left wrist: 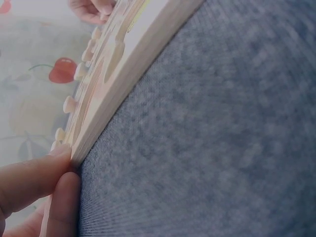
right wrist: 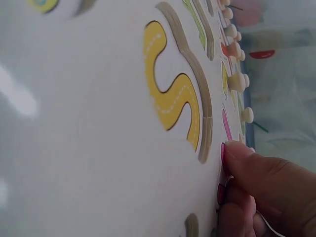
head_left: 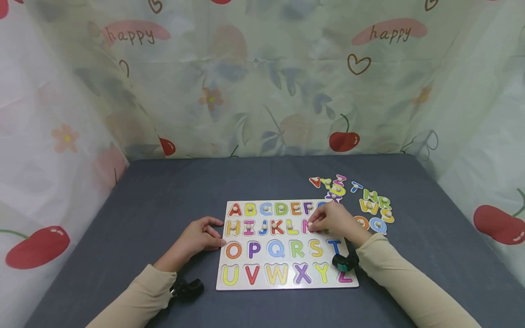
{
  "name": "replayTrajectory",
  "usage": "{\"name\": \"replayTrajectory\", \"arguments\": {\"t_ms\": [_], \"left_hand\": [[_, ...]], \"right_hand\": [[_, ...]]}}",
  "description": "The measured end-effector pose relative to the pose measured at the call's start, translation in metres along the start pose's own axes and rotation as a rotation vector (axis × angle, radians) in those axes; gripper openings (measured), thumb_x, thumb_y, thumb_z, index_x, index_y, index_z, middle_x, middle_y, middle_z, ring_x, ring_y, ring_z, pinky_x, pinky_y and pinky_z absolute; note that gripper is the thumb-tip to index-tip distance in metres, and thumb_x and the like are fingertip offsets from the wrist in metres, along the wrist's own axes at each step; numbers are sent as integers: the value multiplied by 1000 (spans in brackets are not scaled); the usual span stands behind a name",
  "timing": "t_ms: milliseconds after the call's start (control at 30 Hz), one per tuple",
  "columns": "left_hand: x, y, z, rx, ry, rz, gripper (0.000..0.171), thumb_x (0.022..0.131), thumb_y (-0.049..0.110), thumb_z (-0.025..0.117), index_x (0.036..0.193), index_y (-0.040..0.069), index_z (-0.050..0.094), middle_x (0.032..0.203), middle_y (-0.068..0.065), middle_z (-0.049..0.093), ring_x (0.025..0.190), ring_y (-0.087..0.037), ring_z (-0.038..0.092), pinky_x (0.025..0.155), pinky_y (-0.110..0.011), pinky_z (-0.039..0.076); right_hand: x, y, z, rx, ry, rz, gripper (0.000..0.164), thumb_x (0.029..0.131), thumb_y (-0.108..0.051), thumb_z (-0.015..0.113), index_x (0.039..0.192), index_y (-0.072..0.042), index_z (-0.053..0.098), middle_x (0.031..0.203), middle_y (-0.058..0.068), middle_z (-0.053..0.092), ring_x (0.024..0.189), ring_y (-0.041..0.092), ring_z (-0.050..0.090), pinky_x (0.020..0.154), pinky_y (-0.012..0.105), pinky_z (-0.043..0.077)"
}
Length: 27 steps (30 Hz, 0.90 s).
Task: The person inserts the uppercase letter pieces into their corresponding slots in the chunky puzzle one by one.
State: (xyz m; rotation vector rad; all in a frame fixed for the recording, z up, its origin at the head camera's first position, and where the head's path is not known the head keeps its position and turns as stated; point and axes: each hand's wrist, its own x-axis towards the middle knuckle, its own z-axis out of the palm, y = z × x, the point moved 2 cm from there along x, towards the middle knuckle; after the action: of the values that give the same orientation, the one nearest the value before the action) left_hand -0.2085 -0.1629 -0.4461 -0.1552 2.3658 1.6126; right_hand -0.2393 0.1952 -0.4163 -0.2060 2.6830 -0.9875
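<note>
A white alphabet puzzle board (head_left: 268,255) lies on the table with rows of letter recesses. My left hand (head_left: 201,236) holds its left edge, and the left wrist view shows the thumb (left wrist: 37,173) on top with a finger against the side. Over the second row, my right hand (head_left: 334,221) pinches the knob of the pink letter M (head_left: 305,226), which sits at its place beside the L (head_left: 290,227). In the right wrist view the right thumb (right wrist: 266,173) and fingers close around that knob. The hand covers part of the board's upper right.
Loose knobbed letters lie behind and right of the board, among them a W (head_left: 368,207), an R (head_left: 384,202), a Q (head_left: 378,225) and a T (head_left: 356,186). Knobbed letters fill the top row from the A (head_left: 235,210). A patterned curtain (head_left: 254,91) surrounds the grey table (head_left: 176,182).
</note>
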Motion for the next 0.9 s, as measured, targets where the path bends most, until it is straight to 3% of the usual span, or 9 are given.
{"name": "replayTrajectory", "arguments": {"t_ms": [533, 900], "left_hand": [[1, -2, 0, -3, -1, -1, 55, 65, 3, 82, 114, 5, 57, 78, -13, 58, 65, -21, 61, 62, -32, 54], [0, 0, 0, 2, 0, -3, 55, 65, 3, 82, 114, 5, 57, 77, -12, 59, 64, -20, 61, 62, -32, 54]], "right_hand": [[3, -2, 2, 30, -65, 50, 13, 76, -17, 77, 79, -9, 67, 67, 1, 62, 61, 14, 56, 56, 24, 45], [3, 2, 1, 44, -29, 24, 20, 72, -20, 80, 84, -11, 67, 71, 1, 61, 63, 14, 56, 57, 26, 46]]}}
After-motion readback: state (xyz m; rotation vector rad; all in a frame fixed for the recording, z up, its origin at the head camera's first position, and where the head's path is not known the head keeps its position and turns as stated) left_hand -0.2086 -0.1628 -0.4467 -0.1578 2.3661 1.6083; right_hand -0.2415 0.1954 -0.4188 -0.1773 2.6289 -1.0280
